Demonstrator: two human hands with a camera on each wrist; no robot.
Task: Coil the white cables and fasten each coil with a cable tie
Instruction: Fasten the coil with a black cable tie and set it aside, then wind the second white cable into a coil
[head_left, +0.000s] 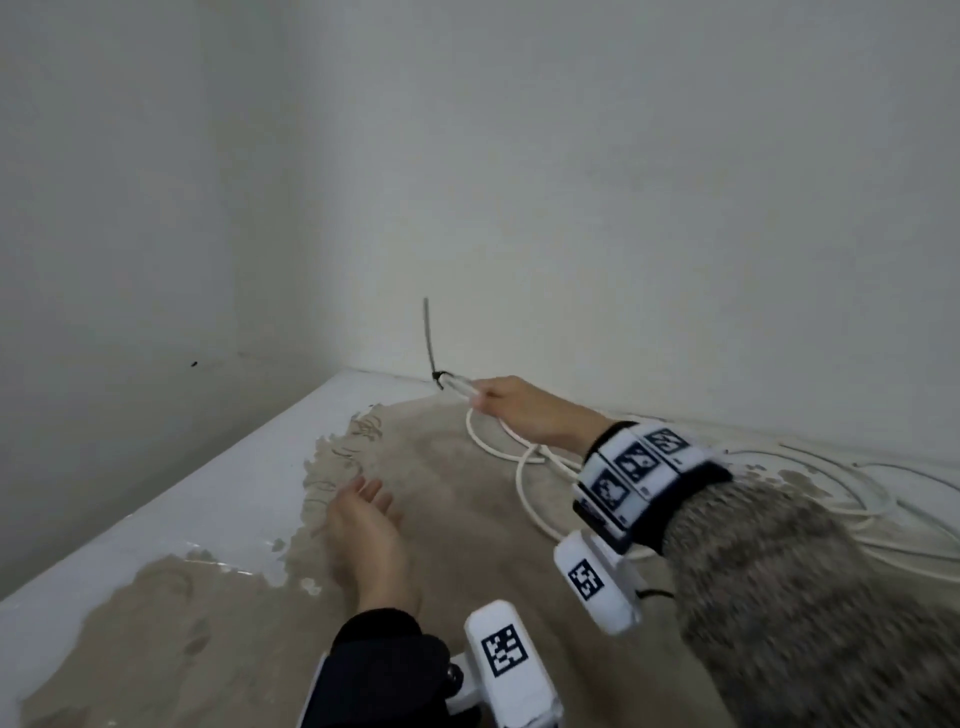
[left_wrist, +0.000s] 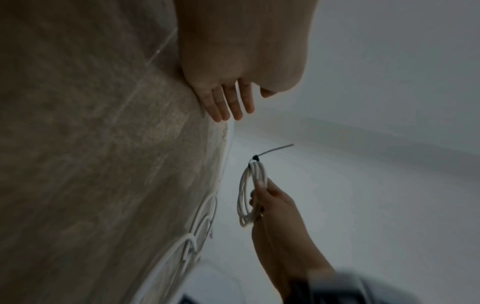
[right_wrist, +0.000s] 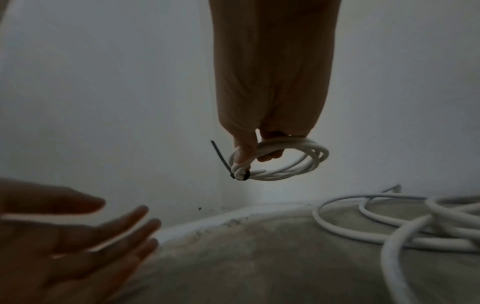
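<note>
My right hand (head_left: 511, 408) (right_wrist: 259, 148) grips a small coil of white cable (right_wrist: 288, 162) (left_wrist: 249, 195) (head_left: 460, 387), held in the air near the far wall corner. A black cable tie (right_wrist: 223, 159) (head_left: 429, 338) (left_wrist: 272, 151) is cinched around the coil, and its long tail sticks out. My left hand (head_left: 363, 525) (left_wrist: 228, 98) (right_wrist: 85, 232) hovers over the table with straight fingers, palm up, holding nothing. Loose white cables (head_left: 810, 488) (right_wrist: 405, 222) lie in tangled loops on the table at the right, under my right forearm.
The table (head_left: 208, 493) has a worn brown middle and white edges, set into a corner of two white walls (head_left: 623, 208). Wrist cameras with marker tags (head_left: 506, 660) sit on both forearms. Bare tabletop lies left of the loose cables.
</note>
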